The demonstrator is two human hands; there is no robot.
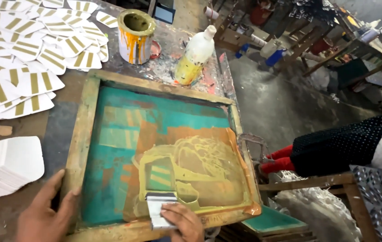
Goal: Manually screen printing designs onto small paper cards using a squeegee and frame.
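My right hand (183, 222) has its grip closed on a small squeegee (160, 207), which rests on the yellow ink at the six o'clock edge of the screen frame (79, 134). My left hand (47, 215) lies open and flat on the frame's corner at eight o'clock, beside a stack of blank cards (4, 166) on the table (52, 121).

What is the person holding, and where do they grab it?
The right hand grips a small flat squeegee by its near end, on the inky screen. The left hand holds nothing; it presses on the wooden frame at its left rail.
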